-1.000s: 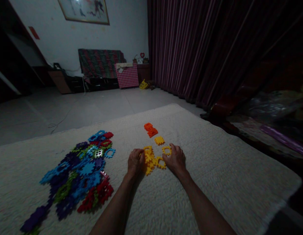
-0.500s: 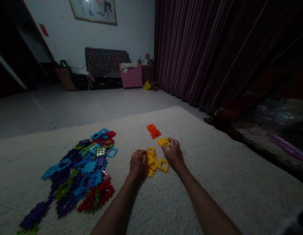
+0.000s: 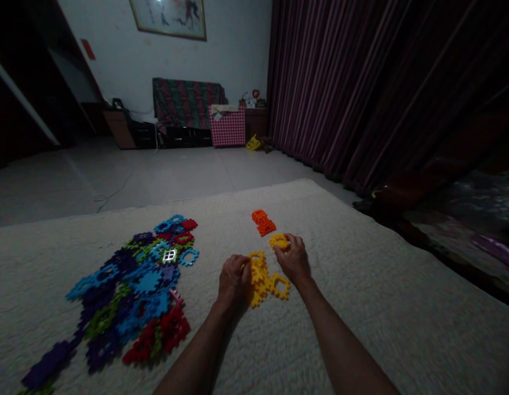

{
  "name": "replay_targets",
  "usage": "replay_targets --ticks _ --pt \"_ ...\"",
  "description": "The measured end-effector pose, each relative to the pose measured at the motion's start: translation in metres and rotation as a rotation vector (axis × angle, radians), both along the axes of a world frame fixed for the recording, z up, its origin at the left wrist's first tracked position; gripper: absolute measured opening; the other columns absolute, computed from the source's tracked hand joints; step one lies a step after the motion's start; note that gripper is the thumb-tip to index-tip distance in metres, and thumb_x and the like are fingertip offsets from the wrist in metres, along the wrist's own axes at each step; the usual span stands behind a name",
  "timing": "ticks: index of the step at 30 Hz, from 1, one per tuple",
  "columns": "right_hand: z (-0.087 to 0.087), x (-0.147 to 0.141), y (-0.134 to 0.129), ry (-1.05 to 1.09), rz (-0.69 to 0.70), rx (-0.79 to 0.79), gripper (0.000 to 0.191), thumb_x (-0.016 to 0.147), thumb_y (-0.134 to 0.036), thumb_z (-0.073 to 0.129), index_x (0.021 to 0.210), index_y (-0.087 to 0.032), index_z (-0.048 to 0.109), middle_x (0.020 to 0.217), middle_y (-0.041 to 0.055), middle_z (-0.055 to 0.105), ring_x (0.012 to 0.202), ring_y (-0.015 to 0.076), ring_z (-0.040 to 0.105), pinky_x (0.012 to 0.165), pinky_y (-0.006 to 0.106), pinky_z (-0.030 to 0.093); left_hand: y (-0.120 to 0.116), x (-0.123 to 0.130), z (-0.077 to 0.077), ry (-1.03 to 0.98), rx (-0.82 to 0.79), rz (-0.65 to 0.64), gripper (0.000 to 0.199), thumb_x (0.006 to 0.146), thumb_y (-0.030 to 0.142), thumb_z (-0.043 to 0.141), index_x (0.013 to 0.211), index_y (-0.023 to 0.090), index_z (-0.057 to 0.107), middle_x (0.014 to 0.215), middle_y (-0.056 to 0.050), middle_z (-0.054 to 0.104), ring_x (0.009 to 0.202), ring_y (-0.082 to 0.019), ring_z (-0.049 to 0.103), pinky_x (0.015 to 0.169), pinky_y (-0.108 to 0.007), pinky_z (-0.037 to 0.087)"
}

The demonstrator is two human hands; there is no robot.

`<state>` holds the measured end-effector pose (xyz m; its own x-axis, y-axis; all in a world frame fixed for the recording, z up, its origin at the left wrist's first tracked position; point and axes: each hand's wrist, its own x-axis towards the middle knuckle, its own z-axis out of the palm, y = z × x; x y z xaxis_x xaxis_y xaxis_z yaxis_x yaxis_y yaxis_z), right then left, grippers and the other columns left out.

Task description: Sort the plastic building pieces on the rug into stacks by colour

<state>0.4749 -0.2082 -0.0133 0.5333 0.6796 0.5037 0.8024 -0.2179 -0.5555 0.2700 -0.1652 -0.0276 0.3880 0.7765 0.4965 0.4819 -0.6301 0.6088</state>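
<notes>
In the middle of the pale quilted cover lies a small heap of yellow toothed building pieces (image 3: 259, 281), flat plastic shapes, some with open centres. My left hand (image 3: 235, 280) is closed at the heap's left side, its fingers gripping a yellow building piece whose edge barely shows. My right hand (image 3: 294, 258) pinches a stack of yellow building pieces (image 3: 278, 241) between thumb and fingers, just beyond the heap. Behind that stack sits a row of orange building pieces (image 3: 263, 223), touched by neither hand.
A large loose pile of blue, purple, green and red pieces (image 3: 147, 281) spreads to my left, with a small white window piece (image 3: 169, 255) on it. The quilted cover (image 3: 361, 307) ends at a far edge above a tiled floor (image 3: 188, 173). Dark purple curtains (image 3: 320, 82) hang at right.
The view has shifted slightly, so the room appears farther right. The yellow stack in my right hand has turned a little. My left hand stays at the heap.
</notes>
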Motion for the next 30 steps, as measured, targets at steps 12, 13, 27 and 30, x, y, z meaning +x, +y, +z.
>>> replay_targets --ticks 12,13,27,30 --pt "0.011 -0.009 -0.011 -0.018 0.186 0.109 0.033 0.083 -0.020 0.051 0.114 -0.020 0.065 0.117 0.0111 0.059 0.109 0.0243 0.056 0.092 0.040 0.051 -0.003 0.001 0.006 0.006 -0.025 0.019 0.022 0.087 0.017 0.049 0.090 0.020 0.070 0.089 -0.006 0.068 0.084 -0.019 0.061 0.080 -0.031 0.048" --pt "0.013 -0.011 -0.011 -0.045 0.234 0.118 0.032 0.081 -0.017 0.051 0.108 -0.021 0.067 0.114 0.0101 0.061 0.110 0.0243 0.056 0.094 0.041 0.050 -0.003 0.001 0.006 0.006 -0.025 0.018 0.022 0.086 0.016 0.049 0.090 0.020 0.070 0.088 -0.006 0.068 0.084 -0.018 0.061 0.080 -0.031 0.047" --pt "0.016 -0.029 -0.011 -0.224 0.505 0.014 0.019 0.085 -0.016 0.054 0.095 -0.023 0.068 0.115 0.0062 0.067 0.115 0.0232 0.053 0.103 0.046 0.033 -0.001 0.002 0.003 -0.027 -0.027 0.016 0.021 0.084 0.014 0.051 0.093 0.019 0.069 0.088 -0.006 0.068 0.084 -0.018 0.061 0.081 -0.032 0.048" --pt "0.016 -0.030 -0.009 -0.194 0.521 0.034 0.021 0.090 -0.019 0.048 0.100 -0.022 0.066 0.108 0.0064 0.069 0.110 0.0225 0.055 0.101 0.044 0.034 -0.001 0.002 0.003 -0.033 -0.043 0.023 0.021 0.085 0.017 0.052 0.095 0.019 0.070 0.089 -0.006 0.069 0.086 -0.019 0.062 0.082 -0.033 0.049"
